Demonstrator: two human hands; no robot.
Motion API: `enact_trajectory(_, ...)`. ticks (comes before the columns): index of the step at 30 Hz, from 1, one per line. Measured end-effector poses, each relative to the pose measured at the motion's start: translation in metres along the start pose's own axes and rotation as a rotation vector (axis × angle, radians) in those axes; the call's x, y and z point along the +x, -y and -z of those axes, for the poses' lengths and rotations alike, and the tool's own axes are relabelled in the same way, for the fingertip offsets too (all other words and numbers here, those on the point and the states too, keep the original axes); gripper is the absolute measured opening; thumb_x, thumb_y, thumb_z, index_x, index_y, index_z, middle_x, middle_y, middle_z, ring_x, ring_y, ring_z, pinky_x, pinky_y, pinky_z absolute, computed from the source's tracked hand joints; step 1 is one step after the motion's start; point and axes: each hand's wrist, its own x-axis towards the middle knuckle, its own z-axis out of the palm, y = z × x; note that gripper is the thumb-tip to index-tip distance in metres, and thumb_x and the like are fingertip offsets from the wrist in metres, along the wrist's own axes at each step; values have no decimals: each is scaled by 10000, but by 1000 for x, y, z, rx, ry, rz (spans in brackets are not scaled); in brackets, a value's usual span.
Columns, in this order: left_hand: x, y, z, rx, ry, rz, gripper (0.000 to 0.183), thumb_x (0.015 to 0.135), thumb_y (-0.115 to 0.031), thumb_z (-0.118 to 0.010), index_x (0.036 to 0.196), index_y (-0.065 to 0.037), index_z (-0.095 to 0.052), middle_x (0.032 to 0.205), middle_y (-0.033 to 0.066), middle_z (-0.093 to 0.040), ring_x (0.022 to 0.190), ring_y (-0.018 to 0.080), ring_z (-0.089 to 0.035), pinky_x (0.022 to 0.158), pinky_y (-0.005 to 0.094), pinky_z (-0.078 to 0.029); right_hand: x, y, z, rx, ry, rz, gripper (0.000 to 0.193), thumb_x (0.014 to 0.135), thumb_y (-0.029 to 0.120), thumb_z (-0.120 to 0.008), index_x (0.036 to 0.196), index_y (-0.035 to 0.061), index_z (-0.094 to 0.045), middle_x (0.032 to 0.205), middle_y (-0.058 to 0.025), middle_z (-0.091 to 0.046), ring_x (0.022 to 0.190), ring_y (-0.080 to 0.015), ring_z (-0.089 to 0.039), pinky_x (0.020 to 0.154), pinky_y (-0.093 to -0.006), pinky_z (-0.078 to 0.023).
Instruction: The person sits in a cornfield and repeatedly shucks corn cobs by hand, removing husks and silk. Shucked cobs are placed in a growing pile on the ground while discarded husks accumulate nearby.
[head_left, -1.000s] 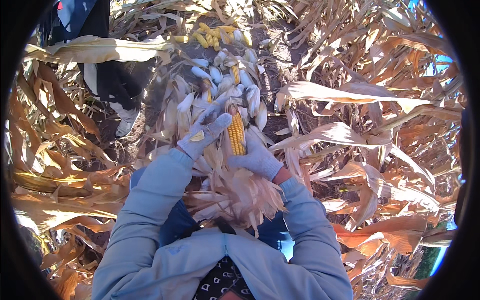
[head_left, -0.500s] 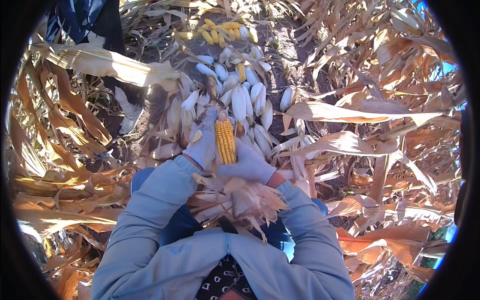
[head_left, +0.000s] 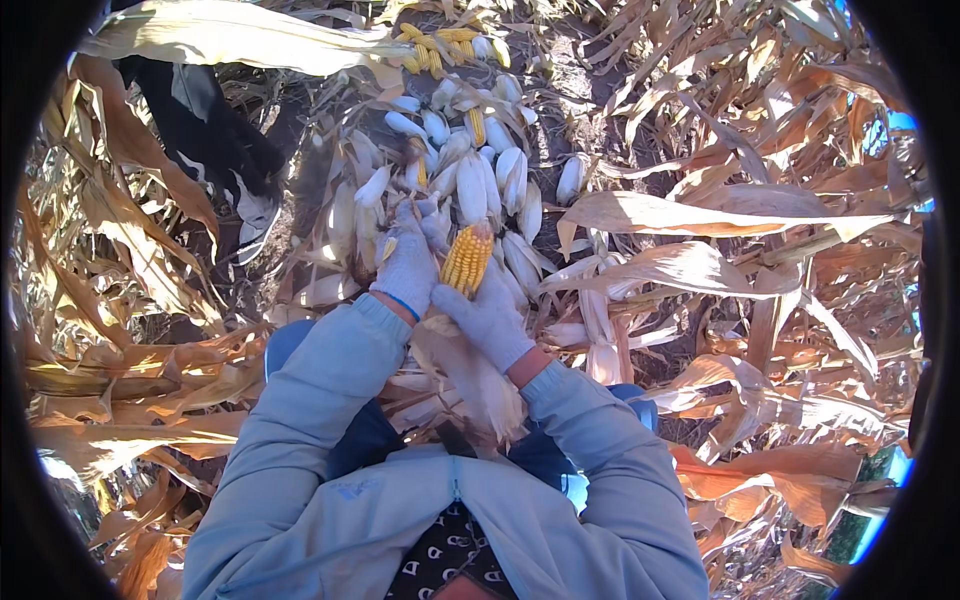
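Note:
A yellow corn cob (head_left: 467,258), bare at its upper part, leans with its top to the right in front of me. My right hand (head_left: 492,318), in a white knit glove, is closed round its lower part, thumb across the front. Pale dry husk (head_left: 468,375) hangs below the cob toward my lap. My left hand (head_left: 408,268), gloved alike, is just left of the cob. Its fingers are bent near the cob's top, and whatever they hold is hidden. Just beyond both hands lies a heap of ears in white husks (head_left: 472,190), some showing yellow kernels.
Farther off is a pile of husked yellow cobs (head_left: 435,50). A person's dark trouser leg (head_left: 205,130) and shoe (head_left: 256,215) are at the far left. Dry corn leaves (head_left: 700,215) reach in from the right, and a long pale leaf (head_left: 240,38) crosses at upper left.
The cob has tilted, its top now to the right, with the right hand's thumb across its lower part. The husk below hangs narrower. Ground items sit slightly higher in the picture.

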Motion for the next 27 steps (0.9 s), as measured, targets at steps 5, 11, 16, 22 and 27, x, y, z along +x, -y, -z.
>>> enact_trajectory(5, 45, 24, 37, -714, 639, 190, 369, 1131, -403, -451, 992, -103, -615, 853, 53, -674, 761, 183, -641, 643, 307, -531, 6, -20, -11, 453, -196, 117, 668, 901, 378, -812, 1362, -13, -528, 1166, -90, -656, 1037, -196, -645, 932, -356, -527)
enact_trajectory(11, 12, 6, -6, -364, 24, 119, 365, 1112, -444, -480, 1012, -117, -607, 863, 51, -689, 686, 191, -601, 599, 308, -515, 7, -10, -7, 434, -141, 19, 580, 913, 325, -811, 1310, -17, -562, 1096, -60, -658, 1003, -150, -634, 875, -313, -539)
enact_trajectory(16, 37, -17, 23, -573, 447, 141, 382, 1097, -494, -479, 1049, -140, -614, 929, 82, -697, 718, 225, -635, 648, 380, -547, 38, -33, 16, 875, -198, -99, 615, 925, 315, -796, 1382, 3, -527, 1204, -104, -652, 1070, -200, -648, 927, -338, -538)
enact_trajectory(22, 1, -80, -35, -306, -92, -113, 298, 1090, -413, -495, 1055, -133, -589, 774, 53, -596, 657, 225, -594, 562, 399, -504, 40, -43, 89, 929, -346, -194, 628, 900, 341, -797, 1375, 15, -546, 1228, -139, -658, 1120, -260, -648, 961, -384, -529)
enact_trajectory(27, 28, -76, -23, -188, 112, -200, 249, 1072, -351, -524, 1129, -114, -576, 886, 68, -609, 770, 232, -612, 654, 399, -524, 30, -49, 97, 334, -348, -121, 548, 905, 316, -760, 1338, 32, -581, 1223, -146, -666, 1125, -287, -647, 965, -410, -523)
